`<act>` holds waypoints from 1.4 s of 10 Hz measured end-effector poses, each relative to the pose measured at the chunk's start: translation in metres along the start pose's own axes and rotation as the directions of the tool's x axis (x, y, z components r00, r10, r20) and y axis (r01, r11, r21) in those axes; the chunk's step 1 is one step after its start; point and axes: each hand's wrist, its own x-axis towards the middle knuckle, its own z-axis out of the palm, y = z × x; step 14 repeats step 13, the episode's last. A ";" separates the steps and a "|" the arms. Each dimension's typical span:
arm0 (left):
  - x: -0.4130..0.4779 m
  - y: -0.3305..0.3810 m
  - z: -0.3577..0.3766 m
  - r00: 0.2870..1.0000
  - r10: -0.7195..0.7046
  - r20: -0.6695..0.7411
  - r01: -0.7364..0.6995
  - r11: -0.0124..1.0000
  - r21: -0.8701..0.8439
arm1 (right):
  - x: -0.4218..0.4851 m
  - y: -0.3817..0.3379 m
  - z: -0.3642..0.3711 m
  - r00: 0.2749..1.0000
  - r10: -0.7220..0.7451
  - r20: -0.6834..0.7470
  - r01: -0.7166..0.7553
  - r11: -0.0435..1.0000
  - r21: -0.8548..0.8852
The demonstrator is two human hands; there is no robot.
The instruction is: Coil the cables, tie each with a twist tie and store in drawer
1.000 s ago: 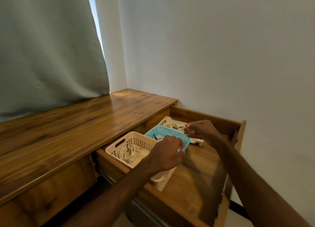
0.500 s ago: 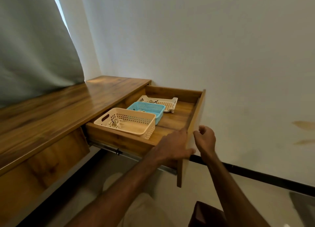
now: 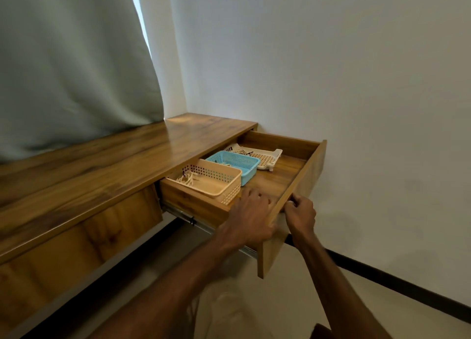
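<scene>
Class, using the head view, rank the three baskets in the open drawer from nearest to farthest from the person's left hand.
1. Beige basket: near end of the row, just beside the left hand on the drawer front.
2. Blue basket: middle of the row.
3. White basket: far end, toward the wall.

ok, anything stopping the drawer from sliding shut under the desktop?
Nothing visible blocks it. The beige basket, blue basket and white tray sit inside the drawer, the beige one partly under the desktop. Only the left hand reaches inside behind the front panel; it should come out before closing.
</scene>
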 end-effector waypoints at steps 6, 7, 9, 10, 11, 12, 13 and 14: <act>0.017 -0.234 -0.027 0.833 -0.497 -0.243 0.545 0.812 0.208 | 0.027 -0.039 0.219 0.872 -0.134 0.471 0.065 0.985 0.159; 0.020 -0.255 -0.030 0.808 -0.548 -0.218 0.586 0.784 0.203 | 0.029 -0.042 0.248 0.840 -0.145 0.523 0.085 0.987 0.137; 0.031 -0.275 -0.026 0.812 -0.516 -0.274 0.584 0.724 0.366 | 0.044 -0.048 0.291 0.782 -0.139 0.608 0.060 0.987 0.149; 0.037 -0.277 -0.026 0.815 -0.502 -0.290 0.580 0.716 0.389 | 0.052 -0.047 0.303 0.756 -0.148 0.638 0.066 0.986 0.152; 0.036 -0.278 -0.031 0.809 -0.496 -0.314 0.586 0.719 0.374 | 0.057 -0.042 0.305 0.729 -0.151 0.668 0.083 0.988 0.133; 0.031 -0.275 -0.036 0.820 -0.483 -0.309 0.571 0.731 0.374 | 0.057 -0.047 0.301 0.744 -0.135 0.655 0.108 0.991 0.081; 0.025 -0.285 -0.044 0.830 -0.467 -0.304 0.545 0.795 0.268 | 0.037 -0.077 0.291 0.808 -0.293 0.511 0.321 0.946 0.035; 0.025 -0.285 -0.044 0.830 -0.467 -0.304 0.545 0.795 0.268 | 0.037 -0.077 0.291 0.808 -0.293 0.511 0.321 0.946 0.035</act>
